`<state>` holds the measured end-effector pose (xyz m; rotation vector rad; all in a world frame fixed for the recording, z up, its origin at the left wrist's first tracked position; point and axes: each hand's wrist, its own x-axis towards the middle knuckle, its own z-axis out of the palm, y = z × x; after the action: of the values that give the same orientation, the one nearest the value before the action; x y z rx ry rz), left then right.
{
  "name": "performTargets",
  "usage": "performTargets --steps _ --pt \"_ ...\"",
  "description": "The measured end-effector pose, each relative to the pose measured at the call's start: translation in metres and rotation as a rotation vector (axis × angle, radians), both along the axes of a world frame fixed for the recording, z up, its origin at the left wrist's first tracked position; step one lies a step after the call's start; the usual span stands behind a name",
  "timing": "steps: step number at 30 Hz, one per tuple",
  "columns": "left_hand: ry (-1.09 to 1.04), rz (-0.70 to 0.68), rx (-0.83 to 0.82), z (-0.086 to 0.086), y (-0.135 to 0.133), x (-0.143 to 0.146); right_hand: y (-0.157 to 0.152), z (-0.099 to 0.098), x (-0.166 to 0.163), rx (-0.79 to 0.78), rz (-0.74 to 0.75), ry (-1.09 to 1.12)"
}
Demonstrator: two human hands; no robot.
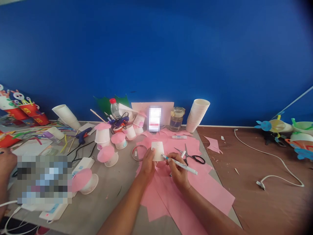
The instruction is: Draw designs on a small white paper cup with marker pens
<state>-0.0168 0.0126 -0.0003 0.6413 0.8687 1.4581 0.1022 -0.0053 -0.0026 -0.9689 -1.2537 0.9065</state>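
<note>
Lettering on marker [184,165] illegibly small, screen [155,119] blurred, co-worker's hand [7,162] cut off at left edge.

White cup [157,150]; pink paper [212,192]

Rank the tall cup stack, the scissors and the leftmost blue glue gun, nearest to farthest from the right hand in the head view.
From the right hand:
1. Scissors: just to its right, on pink paper.
2. Tall cup stack: farther back, by the blue wall.
3. Leftmost blue glue gun: well off to the left.
</note>
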Motion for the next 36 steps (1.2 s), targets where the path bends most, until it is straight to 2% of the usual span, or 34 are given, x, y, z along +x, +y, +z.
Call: performTargets --steps 9,21,36 --pt "0.048 0.008 0.012 0.0011 -0.0009 -0.0004 0.0001 0.0011 -0.0009 -0.020 -0.014 -0.029" --pt "0.007 0.002 0.010 -0.0003 0.0009 -0.0005 0.0012 -0.0001 -0.0007 0.009 0.003 -0.064" --pt "0.034 -0.007 0.031 0.0065 -0.0039 0.0010 0.0003 0.0013 -0.0001 -0.002 0.020 -0.034"
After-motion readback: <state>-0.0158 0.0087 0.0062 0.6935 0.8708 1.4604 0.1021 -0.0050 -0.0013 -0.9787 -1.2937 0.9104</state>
